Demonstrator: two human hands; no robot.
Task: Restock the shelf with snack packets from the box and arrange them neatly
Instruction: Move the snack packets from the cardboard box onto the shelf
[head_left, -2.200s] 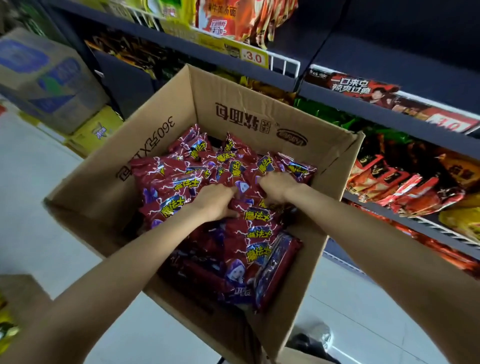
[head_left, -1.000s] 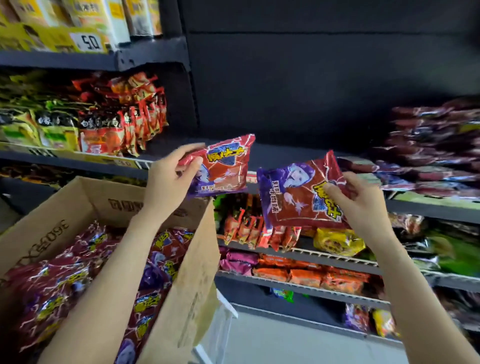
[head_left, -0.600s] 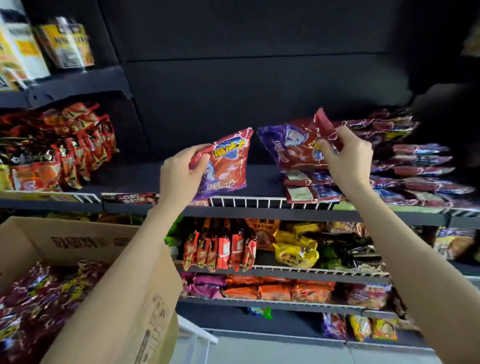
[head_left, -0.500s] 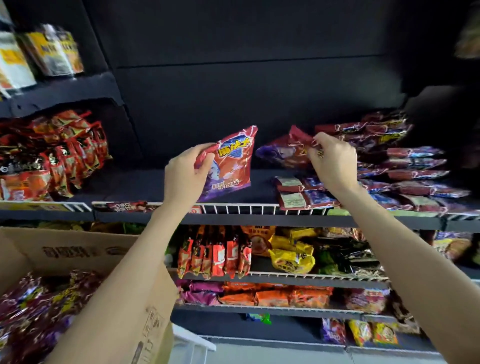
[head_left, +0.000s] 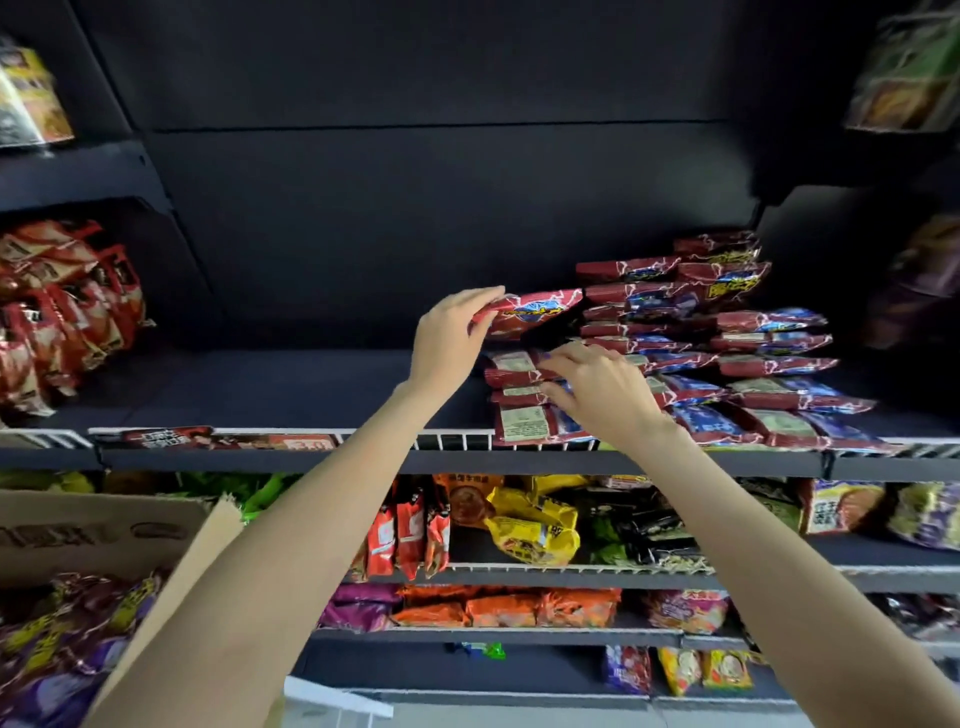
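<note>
My left hand (head_left: 449, 340) grips a red and blue snack packet (head_left: 535, 310) by its left end and holds it flat just above the shelf (head_left: 270, 387). Below it, my right hand (head_left: 602, 392) lies over the leftmost stack of the same packets (head_left: 519, 423), fingers on top of the upper packet and thumb at its front edge. More stacks of these packets (head_left: 737, 358) fill the shelf's right half. The cardboard box (head_left: 104, 525) at lower left holds several more packets (head_left: 67, 644).
A white wire rail (head_left: 452, 440) runs along the shelf front. Red packets (head_left: 62, 306) stand on the shelf's far left, with bare shelf between them and the stacks. Lower shelves carry orange, yellow and green snacks (head_left: 530, 525). Dark back panel behind.
Both hands lifted packets out of the box and up to the shelf. The right hand has brought its packet down onto the leftmost stack; the left hand's packet has moved right and turned flat above it.
</note>
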